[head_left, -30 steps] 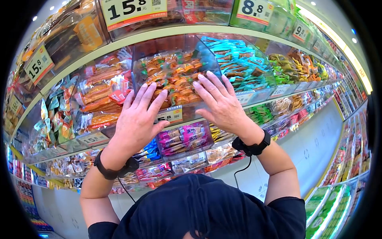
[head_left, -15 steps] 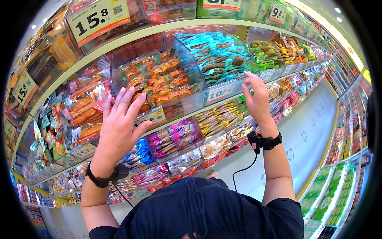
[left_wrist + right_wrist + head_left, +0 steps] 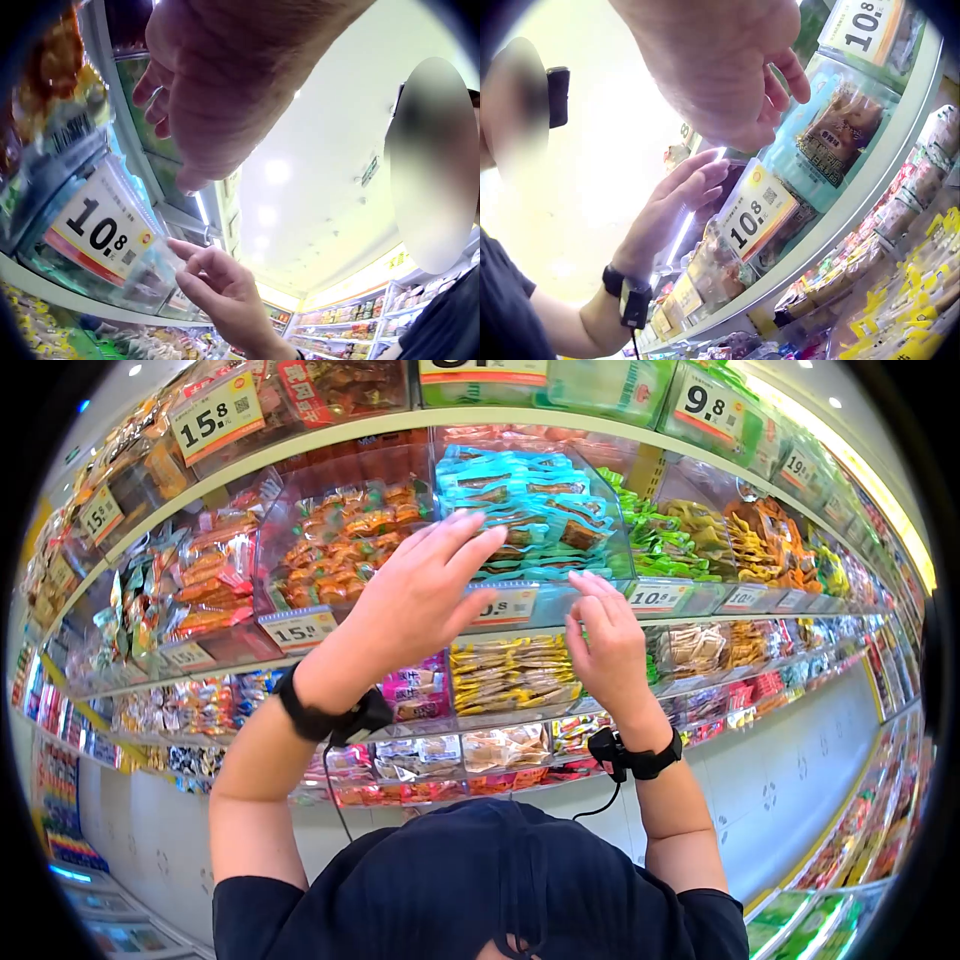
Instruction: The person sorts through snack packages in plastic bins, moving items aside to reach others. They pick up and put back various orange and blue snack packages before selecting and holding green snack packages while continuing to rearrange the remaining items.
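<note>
In the head view my left hand (image 3: 415, 590) reaches over the front of a clear bin with turquoise snack packets (image 3: 550, 500), its fingers extended and nothing in them. My right hand (image 3: 612, 650) is at the bin's front right corner, fingers loosely bent and holding nothing. A 10.8 price tag (image 3: 510, 605) shows partly behind the left hand. The left wrist view has this price tag (image 3: 101, 229) large, with the right hand (image 3: 225, 296) beside it. From the right wrist, a turquoise packet (image 3: 832, 142) is visible through the bin wall, below the right hand's fingers (image 3: 791, 75).
A bin of orange-brown snacks (image 3: 340, 550) adjoins on the left, green packets (image 3: 650, 525) on the right. Overhead runs a shelf edge (image 3: 350, 432) with larger price tags. Yellow packets (image 3: 510, 675) fill a lower tier. A tiled aisle (image 3: 770, 780) lies to the right.
My left hand has moved right, from the orange-brown snacks to the turquoise packets. The right hand has left the orange-brown snacks for the turquoise bin's right corner, its fingers now more bent.
</note>
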Demonstrator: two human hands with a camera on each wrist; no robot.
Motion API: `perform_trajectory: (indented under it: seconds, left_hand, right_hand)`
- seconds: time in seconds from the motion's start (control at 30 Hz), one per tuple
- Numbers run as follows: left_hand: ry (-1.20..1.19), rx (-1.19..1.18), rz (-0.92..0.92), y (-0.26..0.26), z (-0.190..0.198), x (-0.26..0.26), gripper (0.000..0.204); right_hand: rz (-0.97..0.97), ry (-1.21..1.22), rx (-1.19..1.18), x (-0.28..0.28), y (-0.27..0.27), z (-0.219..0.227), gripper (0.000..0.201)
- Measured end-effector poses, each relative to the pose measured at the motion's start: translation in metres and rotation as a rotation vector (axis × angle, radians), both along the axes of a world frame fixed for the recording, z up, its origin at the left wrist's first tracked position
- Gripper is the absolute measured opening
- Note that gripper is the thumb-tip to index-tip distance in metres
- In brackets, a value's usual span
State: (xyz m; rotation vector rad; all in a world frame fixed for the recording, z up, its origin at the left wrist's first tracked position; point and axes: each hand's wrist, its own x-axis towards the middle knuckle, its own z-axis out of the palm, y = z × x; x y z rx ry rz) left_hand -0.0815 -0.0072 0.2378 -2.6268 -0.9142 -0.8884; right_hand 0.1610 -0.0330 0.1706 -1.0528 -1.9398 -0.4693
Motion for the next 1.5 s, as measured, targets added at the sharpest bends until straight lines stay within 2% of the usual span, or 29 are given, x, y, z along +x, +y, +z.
perform_trajectory:
  seconds: [0.1, 0.23, 0.33, 0.47, 0.5, 0.6, 0.7, 0.8, 0.83, 0.97, 1.1, 1.2, 1.3, 1.5]
  left_hand:
    - [-0.055, 0.021, 0.019, 0.027, -0.007, 0.035, 0.054]
    - [-0.070, 0.096, 0.180, 0.054, -0.018, 0.051, 0.053]
    - [0.006, -0.154, 0.190, 0.060, -0.015, 0.048, 0.047]
    - [-0.031, -0.190, 0.215, 0.059, -0.013, 0.051, 0.039]
    - [-0.041, -0.178, 0.210, 0.061, -0.016, 0.051, 0.039]
    - [-0.059, -0.177, 0.188, 0.060, -0.014, 0.053, 0.038]
    - [-0.059, -0.166, 0.193, 0.062, -0.015, 0.055, 0.039]
    - [-0.056, -0.108, 0.183, 0.065, -0.019, 0.054, 0.040]
    - [-0.060, -0.083, 0.176, 0.067, -0.021, 0.053, 0.040]
    - [-0.075, -0.032, 0.155, 0.070, -0.025, 0.051, 0.041]
    - [-0.097, -0.033, 0.151, 0.069, -0.026, 0.051, 0.040]
    - [-0.114, -0.032, 0.141, 0.070, -0.026, 0.051, 0.041]
    - [-0.130, -0.025, 0.130, 0.069, -0.025, 0.051, 0.042]
    - [-0.143, -0.066, 0.120, 0.065, -0.024, 0.050, 0.042]
  right_hand:
    - [0.061, -0.031, -0.023, 0.010, 0.001, -0.001, 0.015]
    - [0.122, -0.056, -0.037, 0.018, 0.002, -0.002, 0.016]
    - [0.189, -0.063, -0.044, 0.025, 0.006, 0.001, 0.015]
    - [0.364, 0.014, -0.145, 0.044, 0.015, 0.015, 0.013]
    - [0.336, 0.072, -0.232, 0.048, 0.013, 0.023, 0.013]
    - [0.268, 0.034, -0.074, 0.064, 0.032, 0.044, 0.013]
    - [0.122, -0.084, -0.190, 0.076, 0.055, 0.069, 0.017]
    - [0.151, -0.205, -0.140, 0.072, 0.089, 0.078, 0.024]
    - [0.182, -0.269, -0.149, 0.069, 0.099, 0.079, 0.034]
    - [-0.088, -0.572, -0.325, 0.055, 0.119, 0.078, 0.052]
    - [-0.099, -0.568, -0.431, 0.051, 0.133, 0.092, 0.049]
    - [-0.085, -0.562, -0.230, 0.047, 0.129, 0.084, 0.045]
    - [-0.106, -0.497, -0.386, 0.039, 0.132, 0.079, 0.042]
    - [0.112, -0.320, -0.390, 0.052, 0.133, 0.084, 0.034]
